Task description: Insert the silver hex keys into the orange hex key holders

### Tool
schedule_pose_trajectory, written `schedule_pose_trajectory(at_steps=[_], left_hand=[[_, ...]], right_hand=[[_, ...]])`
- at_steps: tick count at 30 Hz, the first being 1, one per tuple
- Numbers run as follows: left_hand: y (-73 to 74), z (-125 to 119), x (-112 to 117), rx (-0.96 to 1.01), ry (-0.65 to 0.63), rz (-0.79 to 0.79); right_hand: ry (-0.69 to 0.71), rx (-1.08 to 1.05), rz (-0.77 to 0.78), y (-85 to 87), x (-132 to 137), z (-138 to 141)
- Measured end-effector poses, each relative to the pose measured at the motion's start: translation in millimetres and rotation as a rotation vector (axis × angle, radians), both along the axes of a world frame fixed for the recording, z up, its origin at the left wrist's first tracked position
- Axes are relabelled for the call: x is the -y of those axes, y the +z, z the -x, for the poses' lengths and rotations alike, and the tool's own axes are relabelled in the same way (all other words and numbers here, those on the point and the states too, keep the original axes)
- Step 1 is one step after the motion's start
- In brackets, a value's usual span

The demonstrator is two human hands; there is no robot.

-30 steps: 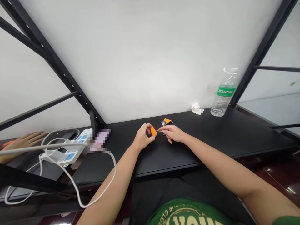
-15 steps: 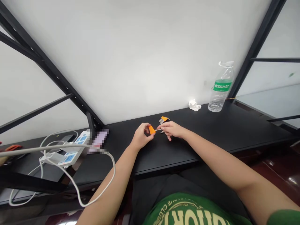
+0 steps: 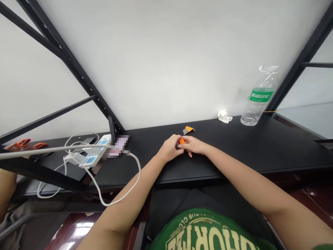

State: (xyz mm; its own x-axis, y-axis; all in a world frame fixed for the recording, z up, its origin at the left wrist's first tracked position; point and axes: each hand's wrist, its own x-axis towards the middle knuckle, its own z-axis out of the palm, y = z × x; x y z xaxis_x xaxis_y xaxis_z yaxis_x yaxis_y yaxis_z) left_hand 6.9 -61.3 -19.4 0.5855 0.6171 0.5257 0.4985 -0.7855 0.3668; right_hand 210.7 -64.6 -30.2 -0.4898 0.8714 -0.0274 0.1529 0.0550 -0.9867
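My left hand (image 3: 169,148) is closed around a small orange plastic hex key holder (image 3: 182,141), just above the black table. Against the holder's other side press the thumb and fingers of my right hand (image 3: 195,145); its lower fingers are curled. The fingers of both hands hide most of the holder, and no metal key shows between them now. Just beyond my hands lies a second orange holder (image 3: 189,128) with several thin metal keys fanned out to its left.
A clear water bottle (image 3: 260,97) and crumpled tissue (image 3: 224,116) stand by the wall on the black table (image 3: 234,149). To the left are a white power strip (image 3: 97,152), a white cable (image 3: 140,170), a blurred-out phone-like item (image 3: 120,144) and a black metal frame (image 3: 85,81). Part of another person's arm (image 3: 6,185) shows at far left.
My right hand has closed in on the orange holder, and the thin metal key at its fingertips is now hidden. The view has shifted left.
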Motion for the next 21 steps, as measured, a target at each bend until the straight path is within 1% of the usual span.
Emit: schedule_pose_trajectory(at_steps=[4,8,10,12,14,15,17,18,19,21], left_hand=[[-4.4,0.3,-1.3,-0.032,0.029,-0.008],[-11.2,2.7,-4.4,-0.057,-0.007,-0.054],[-14.0,3.4,-5.7,-0.029,-0.017,-0.034],[-15.9,4.8,-7.6,-0.007,0.005,0.004],[-17.5,7.7,-11.2,0.017,0.055,0.037],[-18.4,9.5,-13.7,0.03,0.084,0.05],[-20.7,13.5,-19.6,0.047,0.133,0.066],[-22.0,15.4,-22.6,0.05,0.15,0.072],[-23.3,17.1,-25.4,0.06,0.165,0.073],[-25.7,19.7,-29.6,0.081,0.197,0.066]], right_hand=[[-0.092,0.073,-0.032,-1.2,3.6,8.5],[-0.151,0.159,-0.043,0.1,8.6,13.7],[-0.212,0.22,-0.1,-0.5,9.1,15.2],[-0.285,0.301,-0.235,-1.0,8.2,13.0],[-0.347,0.428,-0.442,-0.2,6.9,4.9],[-0.353,0.504,-0.554,0.9,6.3,-1.4],[-0.314,0.661,-0.756,4.1,5.9,-16.4],[-0.28,0.732,-0.827,6.0,5.9,-23.9],[-0.25,0.793,-0.87,7.6,6.0,-30.6],[-0.193,0.888,-0.889,9.5,5.9,-39.7]])
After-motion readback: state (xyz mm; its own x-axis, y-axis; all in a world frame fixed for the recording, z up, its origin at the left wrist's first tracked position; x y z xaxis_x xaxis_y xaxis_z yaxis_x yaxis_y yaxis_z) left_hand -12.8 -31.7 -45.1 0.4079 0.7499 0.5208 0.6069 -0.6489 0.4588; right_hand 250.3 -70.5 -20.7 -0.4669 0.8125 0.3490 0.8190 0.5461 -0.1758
